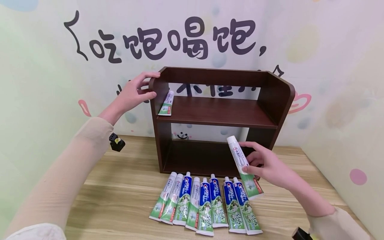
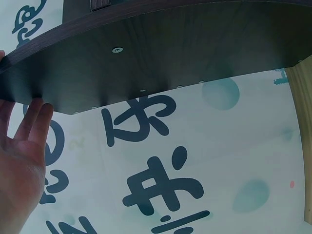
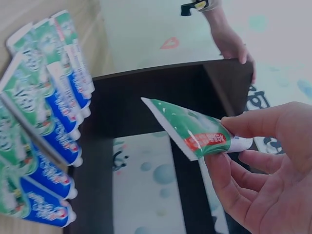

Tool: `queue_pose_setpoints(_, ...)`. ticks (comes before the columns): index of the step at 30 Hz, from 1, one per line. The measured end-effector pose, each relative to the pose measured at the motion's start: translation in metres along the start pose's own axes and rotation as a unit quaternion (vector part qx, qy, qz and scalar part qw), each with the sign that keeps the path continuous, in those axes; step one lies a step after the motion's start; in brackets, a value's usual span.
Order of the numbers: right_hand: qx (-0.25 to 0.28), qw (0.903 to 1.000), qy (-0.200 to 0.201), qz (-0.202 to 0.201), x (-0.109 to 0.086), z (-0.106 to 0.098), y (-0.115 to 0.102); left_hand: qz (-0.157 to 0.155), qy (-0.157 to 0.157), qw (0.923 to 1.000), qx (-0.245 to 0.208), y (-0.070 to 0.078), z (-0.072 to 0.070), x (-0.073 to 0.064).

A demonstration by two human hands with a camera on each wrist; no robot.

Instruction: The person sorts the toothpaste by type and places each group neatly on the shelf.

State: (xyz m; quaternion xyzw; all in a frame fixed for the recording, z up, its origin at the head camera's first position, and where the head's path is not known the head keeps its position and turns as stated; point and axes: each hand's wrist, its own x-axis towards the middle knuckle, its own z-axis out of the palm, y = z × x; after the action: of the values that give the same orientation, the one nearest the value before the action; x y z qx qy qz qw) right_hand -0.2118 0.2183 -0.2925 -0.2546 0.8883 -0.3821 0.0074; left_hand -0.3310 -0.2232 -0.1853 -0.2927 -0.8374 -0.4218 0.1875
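My right hand [image 1: 268,166] holds a white and green toothpaste tube [image 1: 240,156] between thumb and fingers. Its white cap points up, in front of the lower bay of a dark brown two-tier shelf [image 1: 222,111]. The right wrist view shows the tube's flat green end [image 3: 180,129] pointing away from the hand [image 3: 273,170]. At the shelf's upper left corner, my left hand [image 1: 133,90] rests on the side panel, fingers fairly straight. Its fingertips touch the outer face in the left wrist view [image 2: 36,122]. Another white and green tube [image 1: 166,104] leans upright inside the upper tier's left end.
In front of the shelf, several toothpaste tubes lie in a row on the wooden table [image 1: 120,186], some blue and green [image 1: 217,200], others white and green [image 1: 164,196]. A printed wall [image 1: 336,60] stands behind, with side walls left and right.
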Motion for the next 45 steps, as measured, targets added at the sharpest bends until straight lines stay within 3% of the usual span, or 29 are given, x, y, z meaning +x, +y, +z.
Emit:
queue_pose_setpoints(5, 0.002, 0.9998, 0.011, -0.017, 0.010, -0.006, -0.015, -0.001, 0.001, 1.0000, 0.001, 0.000, 0.000, 0.000)
queue_pose_setpoints(25, 0.057, 0.9978, 0.034, -0.002, 0.066, -0.013, -0.055, -0.003, 0.004, 1.0000, -0.003, -0.001, 0.001, -0.001)
queue_pose_setpoints(45, 0.102, 0.9908, 0.089, 0.003, 0.122, -0.013, -0.079, -0.006, 0.006, 0.9999, 0.008, 0.000, 0.002, 0.000)
